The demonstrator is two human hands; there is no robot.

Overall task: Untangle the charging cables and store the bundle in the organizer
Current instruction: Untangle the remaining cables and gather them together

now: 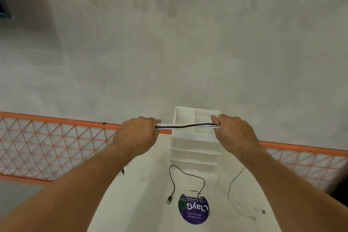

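My two hands are apart, left hand (137, 133) and right hand (235, 133), each fisted round one end of the cable bundle (188, 126). It is pulled straight between them above the one white organizer (195, 145). One black strand runs among white ones I cannot count. On the table (131, 203) below lie one loose black cable (188, 174) and a white cable (228, 190) — with one round purple sticker (194, 211).

One wide-angle view, worn on the person's head, faces forward and steeply down along the white table (143, 184). The near end lies close below; the organizer (194, 146) at the far end sits mid-frame, grey concrete (169, 43) beyond.
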